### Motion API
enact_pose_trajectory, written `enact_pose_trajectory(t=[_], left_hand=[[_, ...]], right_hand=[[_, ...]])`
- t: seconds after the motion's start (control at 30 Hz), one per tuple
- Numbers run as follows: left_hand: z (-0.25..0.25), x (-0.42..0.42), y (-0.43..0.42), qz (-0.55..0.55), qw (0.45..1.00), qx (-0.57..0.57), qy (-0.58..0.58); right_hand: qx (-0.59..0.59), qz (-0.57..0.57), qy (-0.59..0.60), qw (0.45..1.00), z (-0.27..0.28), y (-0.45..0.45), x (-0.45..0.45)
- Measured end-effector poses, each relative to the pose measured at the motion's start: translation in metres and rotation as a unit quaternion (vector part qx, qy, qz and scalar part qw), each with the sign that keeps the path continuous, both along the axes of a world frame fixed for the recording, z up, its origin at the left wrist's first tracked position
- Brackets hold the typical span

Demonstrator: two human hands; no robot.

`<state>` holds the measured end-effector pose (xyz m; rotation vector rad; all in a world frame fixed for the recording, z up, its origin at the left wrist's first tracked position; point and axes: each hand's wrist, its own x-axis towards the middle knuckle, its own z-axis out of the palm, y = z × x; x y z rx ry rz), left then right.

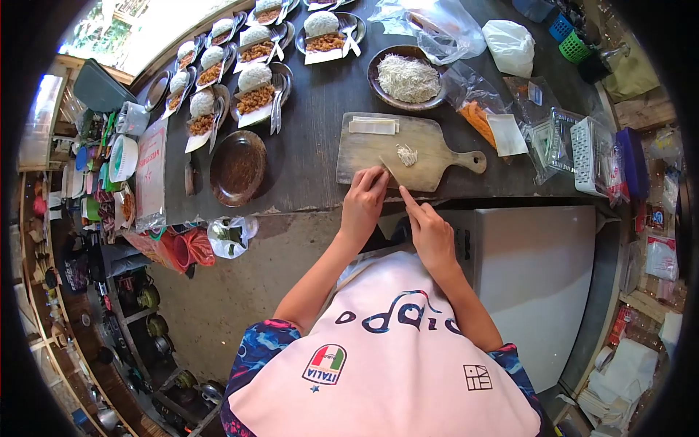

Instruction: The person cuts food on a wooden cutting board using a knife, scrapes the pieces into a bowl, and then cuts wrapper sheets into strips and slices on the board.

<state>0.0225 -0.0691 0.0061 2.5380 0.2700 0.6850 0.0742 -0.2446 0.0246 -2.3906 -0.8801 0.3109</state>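
Observation:
A wooden cutting board with a handle lies on the dark table in front of me. My left hand rests at its near edge, fingers bent and pressed together beside the blade; what they hold is hidden. My right hand is closed round a knife, its index finger stretched along the blade, most of which shows only as a thin line. Just beyond the knife lies a small heap of thin pale strips. A flat pale block sits at the board's far left. Behind the board stands a bowl of white shreds.
Several plates with rice, brown food, forks and spoons fill the far left. A brown plate stands near the front edge. To the right are a bag of orange shreds, plastic bags and a white basket.

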Motion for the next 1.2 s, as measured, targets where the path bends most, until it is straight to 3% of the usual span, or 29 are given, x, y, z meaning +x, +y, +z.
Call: enact_pose_trajectory(t=[0.17, 0.47, 0.57, 1.2], left_hand=[[-0.002, -0.001, -0.002, 0.013, 1.000, -0.020, 0.008], [-0.003, 0.001, 0.001, 0.004, 1.000, 0.006, -0.001], [-0.002, 0.000, -0.001, 0.011, 1.000, 0.002, -0.001], [0.002, 0.000, -0.002, 0.010, 1.000, 0.010, 0.007]], right_hand=[[-0.052, -0.002, -0.011, 0.999, 0.011, -0.017, -0.013], [-0.017, -0.005, -0.022, 1.000, 0.001, -0.001, -0.005], [-0.073, -0.002, -0.006, 0.997, 0.013, -0.014, -0.013], [-0.020, -0.006, -0.036, 0.999, -0.007, 0.010, -0.003]])
